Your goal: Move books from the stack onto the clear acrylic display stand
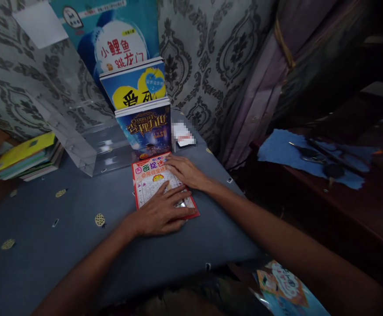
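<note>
A red-bordered picture book [147, 193] lies on the grey tablecloth, right in front of a clear display rack [94, 151]. My left hand [163, 210] rests flat across the lower part of its cover, fingers spread. On the upper right edge of the same book lies my right hand [186, 172], fingers stretched out and grasping nothing that I can see. The rack holds a dark blue book [145, 127] in front, a blue and yellow book [122, 85] behind it, and a tall teal book [86, 39] at the back.
A stack of thin books [36, 156] sits left of the rack. A white card [184, 137] stands to its right. Beyond the table's right edge, a blue cloth [283, 151] with dark tools lies on a reddish surface. Another colourful book [286, 285] shows below the table edge.
</note>
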### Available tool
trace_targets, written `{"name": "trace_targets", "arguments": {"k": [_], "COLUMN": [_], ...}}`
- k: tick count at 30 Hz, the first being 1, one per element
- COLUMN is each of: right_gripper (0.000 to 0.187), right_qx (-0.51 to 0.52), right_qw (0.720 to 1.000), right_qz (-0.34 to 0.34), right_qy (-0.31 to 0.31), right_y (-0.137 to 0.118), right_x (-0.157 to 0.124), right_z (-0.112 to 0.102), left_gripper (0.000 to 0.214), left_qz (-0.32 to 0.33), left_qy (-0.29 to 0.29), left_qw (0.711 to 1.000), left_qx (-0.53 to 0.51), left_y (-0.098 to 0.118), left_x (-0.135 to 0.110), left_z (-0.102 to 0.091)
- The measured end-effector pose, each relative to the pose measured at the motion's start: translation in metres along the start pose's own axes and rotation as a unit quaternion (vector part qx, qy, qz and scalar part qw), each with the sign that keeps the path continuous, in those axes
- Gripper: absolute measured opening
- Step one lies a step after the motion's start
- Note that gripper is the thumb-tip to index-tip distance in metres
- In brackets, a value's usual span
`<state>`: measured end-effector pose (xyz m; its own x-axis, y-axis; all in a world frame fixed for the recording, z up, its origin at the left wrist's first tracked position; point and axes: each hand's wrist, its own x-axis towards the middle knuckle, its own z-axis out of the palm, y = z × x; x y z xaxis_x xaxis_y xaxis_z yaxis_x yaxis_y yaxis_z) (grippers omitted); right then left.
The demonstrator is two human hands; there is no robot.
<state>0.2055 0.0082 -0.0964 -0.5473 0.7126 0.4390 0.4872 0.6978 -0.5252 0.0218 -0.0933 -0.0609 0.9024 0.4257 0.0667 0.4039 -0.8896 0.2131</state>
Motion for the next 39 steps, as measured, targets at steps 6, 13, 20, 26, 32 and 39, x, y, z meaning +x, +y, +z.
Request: {"name": "trace_targets", "arguments": {"k": [6, 13, 20, 26, 32, 39], "right_gripper": [0.036, 0.039, 0.038, 0.045, 0.070, 0.071], "right_qx": [-0.002, 0.017, -0.023, -0.053, -0.056, -0.089], "right_qw": [1.000, 1.000, 0.998, 0.996, 0.990, 0.988], "right_qz": [-0.004, 0.017, 0.053, -0.054, -0.082, -0.086], "right_qy": [0.000, -0.020, 0.005, -0.047, -0.096, -0.097], "right_y": [0.000, -0.011, -0.058, -0.150, -0.186, -0.179], "right_x": [-0.001, -0.016, -0.061, -0.099, -0.108, -0.118], "right_z": [0.000, -0.002, -0.007, 0.016, 0.049, 0.048], "left_gripper": [0.042, 0.035, 0.030, 0.026, 0.039, 0.037], "left_qz": [0.000, -0.021, -0.101, -0.199, -0.178, -0.161], "left_qy": [0.004, 0.045, 0.155, 0.172, 0.199, 0.173], "left_qw": [1.000, 0.983, 0.971, 0.964, 0.963, 0.969], "left_qx": [-0.007, -0.177, -0.149, 0.029, 0.015, 0.078], "left_y": [-0.001, -0.013, -0.024, 0.018, 0.046, 0.050], "left_x": [0.000, -0.002, -0.034, -0.094, -0.137, -0.135], "left_z": [0.000, -0.007, -0.016, -0.015, 0.005, 0.003]}}
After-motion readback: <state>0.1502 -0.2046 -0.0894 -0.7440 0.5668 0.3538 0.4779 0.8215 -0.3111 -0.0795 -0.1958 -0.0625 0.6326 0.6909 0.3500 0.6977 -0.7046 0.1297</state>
